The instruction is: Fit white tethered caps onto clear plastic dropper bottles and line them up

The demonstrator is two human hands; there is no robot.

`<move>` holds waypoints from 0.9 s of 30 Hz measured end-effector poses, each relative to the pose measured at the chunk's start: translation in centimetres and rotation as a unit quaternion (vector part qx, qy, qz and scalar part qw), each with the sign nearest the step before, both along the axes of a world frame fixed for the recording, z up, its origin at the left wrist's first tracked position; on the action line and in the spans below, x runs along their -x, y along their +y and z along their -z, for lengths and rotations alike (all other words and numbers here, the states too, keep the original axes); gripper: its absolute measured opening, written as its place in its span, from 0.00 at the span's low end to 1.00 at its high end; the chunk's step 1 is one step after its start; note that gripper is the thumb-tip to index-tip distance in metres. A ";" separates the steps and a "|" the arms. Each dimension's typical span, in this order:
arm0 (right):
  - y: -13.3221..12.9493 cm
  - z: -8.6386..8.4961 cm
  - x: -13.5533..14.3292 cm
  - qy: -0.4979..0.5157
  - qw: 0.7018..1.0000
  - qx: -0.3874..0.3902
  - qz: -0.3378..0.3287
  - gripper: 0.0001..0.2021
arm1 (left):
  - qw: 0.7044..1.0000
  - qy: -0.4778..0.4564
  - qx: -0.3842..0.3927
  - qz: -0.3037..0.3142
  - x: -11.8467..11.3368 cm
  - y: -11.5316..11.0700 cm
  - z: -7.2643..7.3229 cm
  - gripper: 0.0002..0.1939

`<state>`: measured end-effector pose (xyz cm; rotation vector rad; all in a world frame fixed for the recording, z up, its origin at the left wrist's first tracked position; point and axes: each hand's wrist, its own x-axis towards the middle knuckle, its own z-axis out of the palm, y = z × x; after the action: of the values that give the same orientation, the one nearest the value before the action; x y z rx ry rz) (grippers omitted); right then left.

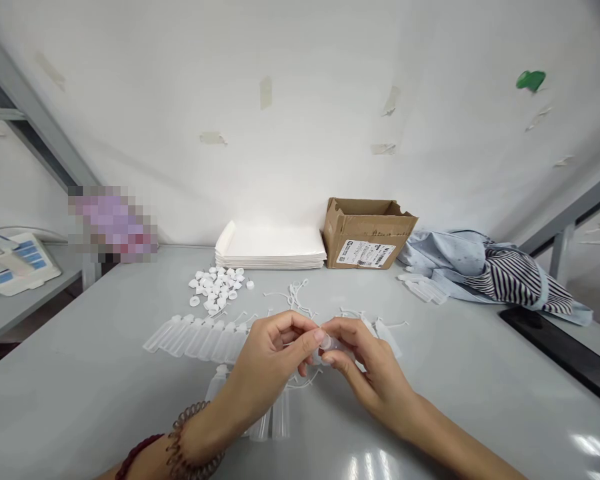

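Note:
My right hand point(375, 363) is closed round a small clear plastic tube point(336, 344), its open end towards my left hand. The thumb and fingertips of my left hand point(280, 347) pinch together at that end; what lies between them is too small to make out. Beyond and beside my left hand, a row of similar translucent tubes point(193, 337) lies on the grey table, partly hidden by the hand. More tubes point(281, 413) lie under my left forearm. Thin white plastic strips point(296, 293) are scattered past my hands.
A pile of small white caps point(213, 287) sits at the back left. Behind are a stack of white envelopes point(275, 247) and an open cardboard box point(367, 233). To the right lie several clear pieces point(425, 288), blue and striped cloth point(500, 273) and a black phone-like slab point(560, 350).

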<state>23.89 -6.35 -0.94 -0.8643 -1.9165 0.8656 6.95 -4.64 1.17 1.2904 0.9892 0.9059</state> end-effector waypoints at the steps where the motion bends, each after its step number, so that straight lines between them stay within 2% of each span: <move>1: 0.0 0.0 0.1 0.012 1.000 0.013 0.005 0.07 | 1.000 0.003 -0.001 -0.001 0.0 0.0 -0.1 0.09; 5: -0.1 -0.3 0.2 0.094 0.986 0.134 0.031 0.05 | 1.000 0.020 -0.014 0.020 0.3 0.1 -0.4 0.12; 9: 0.1 -0.5 0.1 0.170 0.958 0.232 0.005 0.09 | 0.998 0.015 0.012 0.054 0.6 0.3 -0.5 0.14; 15: 0.3 -0.4 0.2 0.186 0.950 0.251 -0.027 0.11 | 0.993 -0.050 0.087 0.065 0.5 0.3 -0.3 0.11; 20: 0.4 -0.3 0.2 0.209 0.940 0.268 -0.031 0.11 | 0.988 -0.068 0.120 0.076 0.6 0.6 -0.4 0.14; 27: 0.6 -0.2 -0.2 0.327 0.870 0.368 -0.033 0.13 | 0.984 -0.096 0.149 0.028 0.9 1.1 -0.6 0.17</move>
<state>24.12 -5.71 -0.74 -0.7750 -1.0062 1.7309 6.08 -3.58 1.79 0.9556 0.8939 0.7894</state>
